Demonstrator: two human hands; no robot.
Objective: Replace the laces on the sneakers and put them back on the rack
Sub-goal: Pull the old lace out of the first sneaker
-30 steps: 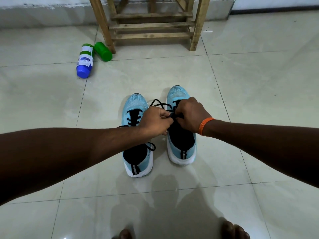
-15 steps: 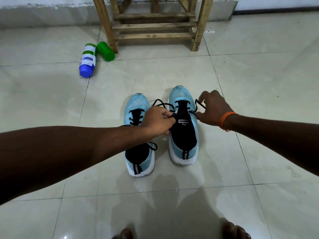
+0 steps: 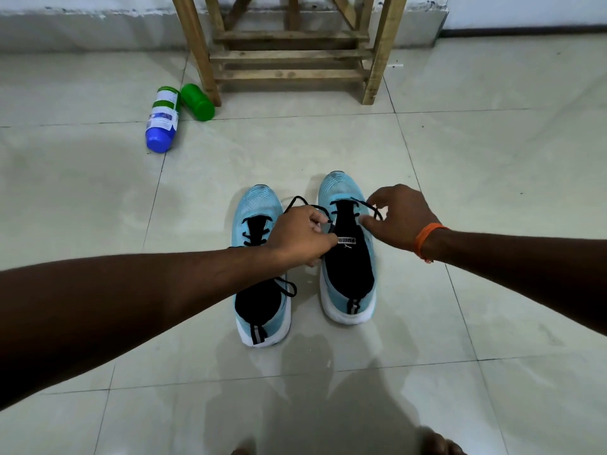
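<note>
Left hand [image 3: 300, 236] pinches one end of a thin black shoelace [image 3: 297, 199] over a light-blue knit sneaker [image 3: 338, 188]; right hand [image 3: 399, 218], just beside it, pinches the other end, fingers curled.

Left hand [image 3: 300, 239], right hand [image 3: 399, 218]: pinch grips

Left hand [image 3: 297, 237] and right hand [image 3: 400, 219] pinching black lace [image 3: 295, 198], over blue sneaker [image 3: 348, 270]

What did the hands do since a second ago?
The right hand moved right, away from the left hand, pulling the lace sideways. The left hand kept pinching the lace. The right shoe, left shoe, bottles and rack stayed put.
</note>
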